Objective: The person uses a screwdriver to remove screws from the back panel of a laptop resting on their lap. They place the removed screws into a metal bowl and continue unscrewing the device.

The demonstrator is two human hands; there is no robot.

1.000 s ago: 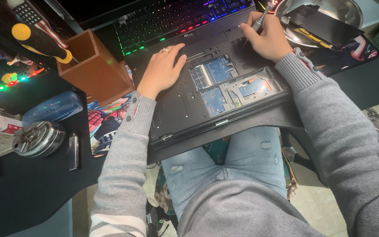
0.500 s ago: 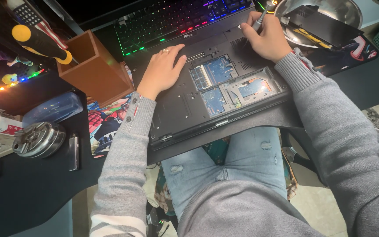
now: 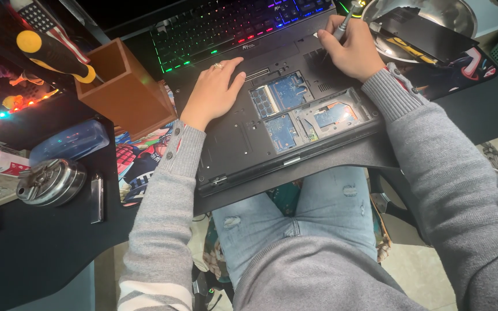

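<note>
An upturned black laptop (image 3: 243,144) lies on the desk edge over my lap, its bottom cover off and blue circuit boards (image 3: 286,92) showing. My left hand (image 3: 213,92) rests flat on the laptop's left half, fingers together, a ring on one finger. My right hand (image 3: 350,49) is closed around a thin metal screwdriver (image 3: 346,16), its tip down at the laptop's far right corner.
A keyboard (image 3: 231,23) with rainbow backlight sits behind the laptop. A brown wooden box (image 3: 125,95) stands at the left, with a yellow-and-black handled tool (image 3: 53,55) beside it. A steel bowl (image 3: 445,17) is at the far right. A round metal object (image 3: 50,181) lies at the left.
</note>
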